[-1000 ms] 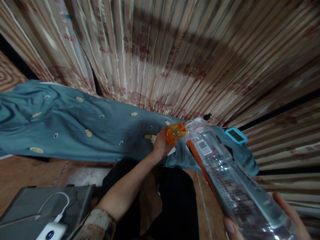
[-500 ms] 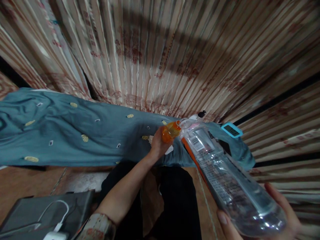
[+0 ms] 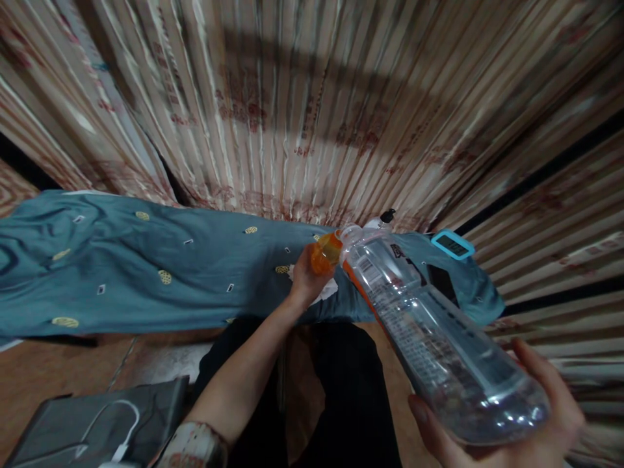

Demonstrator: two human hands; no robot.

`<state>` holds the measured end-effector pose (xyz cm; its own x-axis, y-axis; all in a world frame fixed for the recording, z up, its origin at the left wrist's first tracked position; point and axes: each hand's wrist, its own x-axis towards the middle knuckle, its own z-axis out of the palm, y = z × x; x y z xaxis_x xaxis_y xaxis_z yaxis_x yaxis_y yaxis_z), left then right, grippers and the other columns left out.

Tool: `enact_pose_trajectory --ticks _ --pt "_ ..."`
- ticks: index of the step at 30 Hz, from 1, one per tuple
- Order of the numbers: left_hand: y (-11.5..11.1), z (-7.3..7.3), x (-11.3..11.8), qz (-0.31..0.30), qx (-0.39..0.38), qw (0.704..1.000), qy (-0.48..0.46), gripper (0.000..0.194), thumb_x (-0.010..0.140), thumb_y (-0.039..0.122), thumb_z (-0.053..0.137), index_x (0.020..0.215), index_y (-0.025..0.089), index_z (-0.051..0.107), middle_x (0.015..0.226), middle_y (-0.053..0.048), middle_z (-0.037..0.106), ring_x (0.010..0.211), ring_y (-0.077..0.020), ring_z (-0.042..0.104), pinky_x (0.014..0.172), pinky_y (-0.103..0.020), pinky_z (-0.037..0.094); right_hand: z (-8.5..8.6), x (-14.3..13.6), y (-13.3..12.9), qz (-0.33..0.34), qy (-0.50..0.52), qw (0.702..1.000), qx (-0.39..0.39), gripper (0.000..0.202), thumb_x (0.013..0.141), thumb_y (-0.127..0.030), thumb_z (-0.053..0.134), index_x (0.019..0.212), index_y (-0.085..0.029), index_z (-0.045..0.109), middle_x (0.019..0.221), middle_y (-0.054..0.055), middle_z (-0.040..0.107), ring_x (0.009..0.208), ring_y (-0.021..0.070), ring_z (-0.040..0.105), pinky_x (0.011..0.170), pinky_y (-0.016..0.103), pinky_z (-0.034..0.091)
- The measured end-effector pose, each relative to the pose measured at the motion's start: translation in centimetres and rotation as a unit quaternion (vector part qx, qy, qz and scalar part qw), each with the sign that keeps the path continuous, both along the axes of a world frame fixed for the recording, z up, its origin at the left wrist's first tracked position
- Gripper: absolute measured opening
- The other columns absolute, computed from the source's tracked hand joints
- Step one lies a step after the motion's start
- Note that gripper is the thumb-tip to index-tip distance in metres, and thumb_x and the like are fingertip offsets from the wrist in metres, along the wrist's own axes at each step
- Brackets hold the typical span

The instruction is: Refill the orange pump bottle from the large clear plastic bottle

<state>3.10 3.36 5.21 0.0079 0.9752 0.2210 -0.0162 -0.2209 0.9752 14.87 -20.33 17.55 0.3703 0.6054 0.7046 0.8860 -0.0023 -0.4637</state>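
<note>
My left hand (image 3: 306,276) is wrapped round a small orange translucent bottle (image 3: 325,253) over the cloth. The neck of a large clear plastic bottle (image 3: 439,344) meets the orange bottle's mouth; whether liquid passes between them I cannot tell. My right hand (image 3: 541,416) grips the large bottle near its base, which is nearest the camera, with the thumb on one side and fingers on the other. This bottle is tilted and carries a printed label with a barcode. A white crumpled tissue (image 3: 327,291) lies beneath my left hand.
A teal cloth with pineapple prints (image 3: 121,260) covers a narrow table. Behind the large bottle are a black pump top (image 3: 388,216), a blue-framed digital timer (image 3: 452,245) and a dark flat object (image 3: 442,284). A grey box (image 3: 58,422) with a white cable stands lower left; a pleated curtain (image 3: 292,117) hangs behind.
The large bottle and my right hand have shifted slightly left and up in the view. Both bottles still meet at their mouths, and my left hand keeps its hold.
</note>
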Motion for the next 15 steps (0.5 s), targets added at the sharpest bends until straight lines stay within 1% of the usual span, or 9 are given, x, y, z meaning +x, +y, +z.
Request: enact_pose_trajectory --ticks 2,4,6,8,11,13,15 --pt "0.1 -0.1 0.1 -0.002 -0.003 1.000 -0.003 0.053 0.066 0.011 0.086 0.110 0.022 0.059 0.110 -0.005 0.073 0.100 -0.0243 0.074 0.091 -0.040 0.062 -0.2 0.4 0.0 0.011 -0.012 1.000 0.002 0.110 0.076 -0.068 0.081 0.163 -0.018 0.036 0.124 0.011 0.057 0.106 0.0273 0.061 0.095 0.042 0.051" --pt "0.2 -0.2 0.2 -0.007 -0.007 1.000 -0.018 0.052 0.067 0.010 0.087 0.109 0.023 0.060 0.110 -0.004 0.073 0.101 -0.0238 0.074 0.093 -0.041 0.062 -0.3 1.0 0.0 0.043 -0.029 0.999 0.008 0.113 0.074 -0.063 0.085 0.164 -0.020 0.032 0.123 0.010 0.056 0.103 0.0251 0.061 0.092 0.039 0.051" --pt "0.3 -0.3 0.4 -0.012 -0.014 0.998 -0.053 0.050 0.066 0.012 0.089 0.106 0.023 0.061 0.107 -0.003 0.074 0.102 -0.0239 0.074 0.095 -0.041 0.061 -0.5 1.5 0.1 0.076 -0.036 0.996 0.011 0.116 0.070 -0.059 0.089 0.164 -0.022 0.031 0.122 0.008 0.055 0.099 0.0231 0.061 0.086 0.035 0.052" --pt "0.4 -0.4 0.6 -0.013 -0.022 0.993 -0.113 0.046 0.066 0.016 0.092 0.101 0.023 0.063 0.104 -0.003 0.074 0.103 -0.0250 0.073 0.095 -0.043 0.062 -0.8 1.8 0.1 0.089 -0.024 0.996 0.010 0.119 0.067 -0.057 0.091 0.164 -0.023 0.031 0.123 0.009 0.054 0.101 0.0234 0.060 0.084 0.034 0.052" --pt "0.6 -0.6 0.9 -0.012 -0.023 0.983 -0.183 0.042 0.068 0.024 0.092 0.098 0.022 0.064 0.101 -0.005 0.074 0.102 -0.0272 0.073 0.094 -0.046 0.063 -1.3 1.9 -0.2 0.070 0.008 0.997 0.009 0.119 0.066 -0.058 0.091 0.163 -0.024 0.032 0.128 0.011 0.052 0.107 0.0265 0.058 0.092 0.040 0.050" --pt "0.6 -0.7 0.9 -0.017 -0.014 0.983 -0.184 0.040 0.069 0.026 0.092 0.098 0.023 0.064 0.100 -0.005 0.074 0.101 -0.0275 0.073 0.092 -0.046 0.063 -1.6 1.9 -0.5 0.050 0.012 0.999 0.008 0.120 0.065 -0.061 0.090 0.163 -0.024 0.032 0.133 0.013 0.051 0.114 0.0302 0.057 0.098 0.047 0.048" --pt "0.6 -0.8 0.8 -0.019 -0.002 0.986 -0.166 0.039 0.070 0.025 0.091 0.099 0.023 0.065 0.101 -0.005 0.074 0.100 -0.0270 0.073 0.091 -0.044 0.064 -1.9 2.1 -0.7 0.034 0.003 0.999 0.002 0.123 0.062 -0.064 0.091 0.163 -0.024 0.033 0.140 0.015 0.048 0.121 0.0349 0.054 0.102 0.053 0.046"
